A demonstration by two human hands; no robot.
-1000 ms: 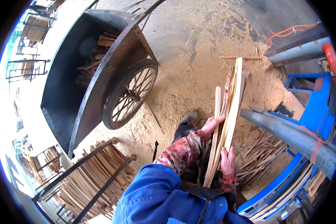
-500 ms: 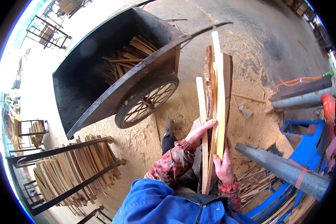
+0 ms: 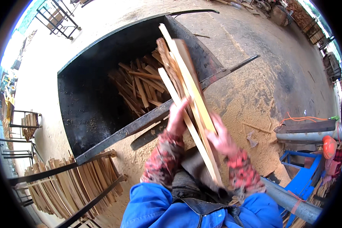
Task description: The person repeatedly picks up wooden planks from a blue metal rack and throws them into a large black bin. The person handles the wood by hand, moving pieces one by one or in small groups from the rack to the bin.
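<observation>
A bundle of long wood strips point(image 3: 195, 96), some pale and some edged with bark, slants up and left between my hands. My left hand point(image 3: 177, 117) grips its left side, and my right hand point(image 3: 221, 135) clasps the right side a little lower. Both hands are slightly blurred. The bundle's far end reaches over the near side wall of a black metal cart point(image 3: 121, 137). Inside that cart lies a heap of loose wood strips point(image 3: 142, 85). The bundle's near end is close to my body.
A metal rack point(image 3: 76, 165) full of upright wood strips stands at the lower left. To the right are a blue metal frame point(image 3: 306, 173), a grey pipe point(image 3: 304, 207) and an orange cable point(image 3: 302, 118). Sawdust point(image 3: 239, 110) covers the floor near the cart handle point(image 3: 247, 65).
Both hands have swung the bundle left and forward, so its far end is now over the cart. My view has shifted nearer the cart, and its wheel is mostly hidden.
</observation>
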